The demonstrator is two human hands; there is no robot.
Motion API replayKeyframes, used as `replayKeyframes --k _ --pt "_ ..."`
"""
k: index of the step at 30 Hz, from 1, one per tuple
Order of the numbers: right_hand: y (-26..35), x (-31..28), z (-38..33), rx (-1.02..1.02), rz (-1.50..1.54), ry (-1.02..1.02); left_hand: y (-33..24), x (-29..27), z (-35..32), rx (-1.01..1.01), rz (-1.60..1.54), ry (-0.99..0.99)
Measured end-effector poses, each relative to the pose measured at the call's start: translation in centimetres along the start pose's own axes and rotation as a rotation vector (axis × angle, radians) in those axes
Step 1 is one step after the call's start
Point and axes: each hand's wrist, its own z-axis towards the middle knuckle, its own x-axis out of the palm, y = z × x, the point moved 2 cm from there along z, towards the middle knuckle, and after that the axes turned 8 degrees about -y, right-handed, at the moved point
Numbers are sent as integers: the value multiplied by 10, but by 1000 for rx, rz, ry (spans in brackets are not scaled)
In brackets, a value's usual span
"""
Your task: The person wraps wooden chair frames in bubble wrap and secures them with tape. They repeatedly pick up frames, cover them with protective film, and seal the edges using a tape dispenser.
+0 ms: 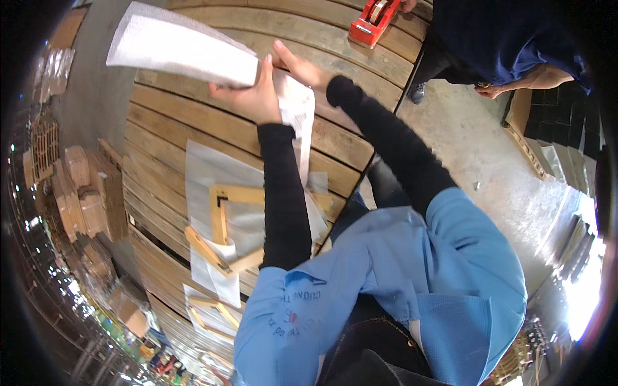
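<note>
A long bundle (183, 48) in white foam sheet is lifted above the slatted wooden table, slanting up to the far left. My left hand (254, 96) grips its near end from below, thumb pointing up. Close beside it, my right hand (301, 69) is at the same end, thumb raised and the other fingers partly hidden. A loose length of white foam sheet (299, 109) hangs from between my hands toward the table. What lies inside the wrap cannot be seen.
Light wooden frame pieces (215, 209) lie on white foam sheets (199, 167) left of my left forearm. A co-worker's hand (407, 5) touches a red tape dispenser (370, 26) at the far edge. Cardboard boxes (84, 193) stand beyond the table's left side.
</note>
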Motion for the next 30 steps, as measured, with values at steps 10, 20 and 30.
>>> replayKeyframes --k 10,20,30 --pt "15 -64 35 -197 -234 326 -37 -74 -15 -198 -183 -125" --pt "86 25 -87 208 491 1720 -152 -90 -21 -161 -1744 267" --pt "101 -59 -111 12 -402 744 0 -139 -127 -357 -1851 -265"
